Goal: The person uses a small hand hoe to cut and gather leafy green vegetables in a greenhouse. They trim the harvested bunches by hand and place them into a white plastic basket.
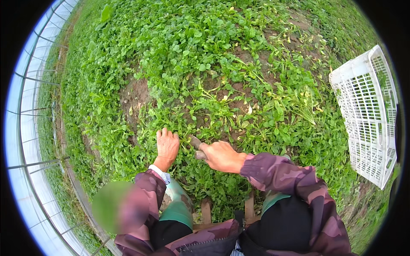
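Observation:
My left hand (168, 147) is down among low leafy greens (153, 118), its fingers curled around some of the plants; the fingertips are hidden by leaves. Just to its right, my right hand (222, 156) grips the wooden handle (200, 155) of a short hand tool. The tool's dull, brownish blade (194, 141) points toward the stems beside my left hand. Its tip is hidden in the foliage, so the exact kind of tool cannot be told.
A white slatted plastic crate (365, 112) stands tilted at the right. Pulled greens with pale stems (304, 110) lie on the bed. Between my green boots (176, 204) is a wooden stool frame (206, 211). Greenhouse film on metal hoops (32, 128) curves along the left.

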`<state>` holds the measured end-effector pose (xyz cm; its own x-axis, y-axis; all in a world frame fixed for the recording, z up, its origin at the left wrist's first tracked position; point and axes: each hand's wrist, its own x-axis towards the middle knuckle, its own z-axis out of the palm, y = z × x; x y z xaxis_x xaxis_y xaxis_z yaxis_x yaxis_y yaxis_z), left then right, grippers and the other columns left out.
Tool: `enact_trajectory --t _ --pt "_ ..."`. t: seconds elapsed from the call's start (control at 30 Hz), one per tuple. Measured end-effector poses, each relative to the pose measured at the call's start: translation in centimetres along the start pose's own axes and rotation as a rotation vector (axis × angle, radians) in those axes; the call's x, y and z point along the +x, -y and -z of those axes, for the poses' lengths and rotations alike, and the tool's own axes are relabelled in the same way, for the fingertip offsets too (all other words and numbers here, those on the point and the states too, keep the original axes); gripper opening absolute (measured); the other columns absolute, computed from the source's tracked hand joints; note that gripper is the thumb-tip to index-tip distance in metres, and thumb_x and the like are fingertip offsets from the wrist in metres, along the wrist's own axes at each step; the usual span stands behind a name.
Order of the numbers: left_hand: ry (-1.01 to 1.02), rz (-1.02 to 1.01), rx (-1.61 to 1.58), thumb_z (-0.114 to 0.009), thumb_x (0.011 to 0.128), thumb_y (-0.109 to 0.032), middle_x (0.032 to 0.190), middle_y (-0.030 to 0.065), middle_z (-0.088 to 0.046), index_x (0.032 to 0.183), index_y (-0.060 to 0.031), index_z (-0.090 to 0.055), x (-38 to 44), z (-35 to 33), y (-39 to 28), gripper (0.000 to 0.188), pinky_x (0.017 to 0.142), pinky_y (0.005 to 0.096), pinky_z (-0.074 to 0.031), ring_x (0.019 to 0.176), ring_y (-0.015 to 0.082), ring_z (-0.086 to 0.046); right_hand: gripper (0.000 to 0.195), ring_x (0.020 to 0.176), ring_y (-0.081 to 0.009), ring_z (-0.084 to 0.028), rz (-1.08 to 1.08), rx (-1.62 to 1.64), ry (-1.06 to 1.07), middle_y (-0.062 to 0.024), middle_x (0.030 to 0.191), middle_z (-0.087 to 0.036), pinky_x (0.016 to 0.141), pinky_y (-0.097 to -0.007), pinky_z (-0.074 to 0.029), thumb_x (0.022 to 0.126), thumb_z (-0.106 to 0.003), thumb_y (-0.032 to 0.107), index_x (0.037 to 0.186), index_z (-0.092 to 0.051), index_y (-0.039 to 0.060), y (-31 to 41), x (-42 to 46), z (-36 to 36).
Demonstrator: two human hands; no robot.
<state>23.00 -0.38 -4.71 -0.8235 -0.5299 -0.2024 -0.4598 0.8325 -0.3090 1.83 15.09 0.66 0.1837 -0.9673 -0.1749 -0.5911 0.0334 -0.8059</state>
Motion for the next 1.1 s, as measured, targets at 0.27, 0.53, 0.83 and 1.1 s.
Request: enact_trajectory --t 0.27,0.53,0.83,1.1 --pt "-0.080 0.061 -0.062 -0.061 0.081 -0.011 0.085 0.0122 -0.062 0.086 -0.0044 -0.067 -2.2 -0.3 1.1 0.010 0.098 0.0500 -0.040 0.098 0.0299 -0.056 0.026 0.067 -0.0426 -0.067 0.104 0.025 0.012 -0.0220 0.071 -0.065 0.061 -0.0519 -0.053 0.081 -0.067 0.008 0.106 -0.059 0.0016 -0.7 2.1 -1.0" --pt "-0.317 0.071 -0.337 -0.065 0.070 0.002 0.092 0.0066 -0.058 0.100 -0.0061 -0.068 -6.8 4.5 4.0 0.031 0.108 0.0525 -0.036 0.098 0.0286 -0.055 0.030 0.066 -0.0330 -0.071 0.071 0.112 -0.206 -0.0166 0.078 -0.071 0.059 -0.0439 -0.056 0.083 -0.073 0.008 0.112 -0.067 0.0046 -1.4 -2.6 4.2" --pt "-0.022 -0.031 -0.496 -0.067 0.068 -0.002 0.099 0.0123 -0.062 0.095 -0.0089 -0.067 -10.9 2.8 2.1 0.028 0.107 0.0591 -0.038 0.108 0.0333 -0.056 0.029 0.070 -0.0328 -0.071 0.116 -0.060 -0.176 -0.0165 0.088 -0.072 0.063 -0.0433 -0.056 0.087 -0.070 0.008 0.116 -0.067 0.0058 -4.6 3.1 3.7" --pt "-0.447 0.458 -1.507 -0.060 0.085 0.007 0.116 0.0131 -0.065 0.116 -0.0024 -0.067 -10.4 5.5 1.8 0.033 0.097 0.0389 -0.049 0.107 0.0269 -0.063 0.037 0.091 -0.0321 -0.067 0.337 -0.593 0.115 -0.0151 0.099 -0.068 0.081 -0.0434 -0.052 0.090 -0.073 0.031 0.114 -0.068 0.0044 -5.9 3.8 7.2"
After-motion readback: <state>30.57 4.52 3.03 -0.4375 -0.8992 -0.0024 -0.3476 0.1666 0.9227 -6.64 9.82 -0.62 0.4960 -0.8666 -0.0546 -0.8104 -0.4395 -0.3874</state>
